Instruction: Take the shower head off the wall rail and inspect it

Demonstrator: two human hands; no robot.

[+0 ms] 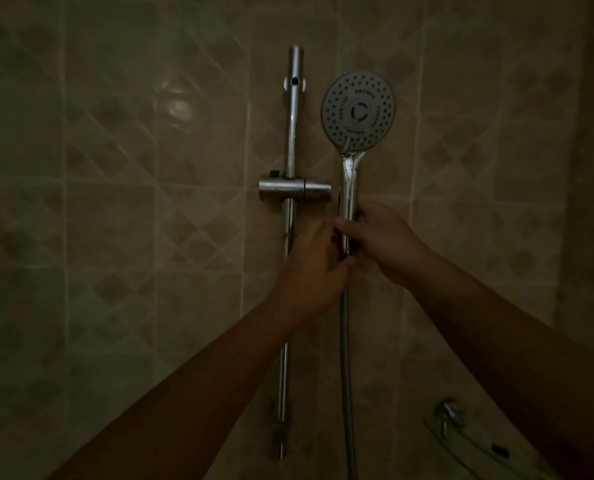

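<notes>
Head view, pretty dim in here; both hands are up on the shower head [357,110], which stands upright against the tiled wall [115,168] with its round spray face turned toward the camera. The right hand [385,240] has its fingers and thumb curled round the lower part of the chrome handle [349,188], thumb lying across the front of it; so it's a proper grip, not just a touch. The left hand [314,271] comes in from the lower left and wraps the very bottom of the handle, right where the hose [345,358] joins on; fingers are curled round that joint, though the light's too poor to say exactly how tight.

The shower head sits just to the right of the slide rail [290,140], a chrome bar running top to bottom on the wall; the holder bracket [293,189] on that rail sticks out to the right and its end is just beside the handle, can't tell if they actually touch. The hose hangs straight down from the handle and leaves the bottom of the frame. Low on the right there's a chrome fitting [449,412] on the wall, with a glass shelf [468,445] under it, partly hidden behind the right forearm.
</notes>
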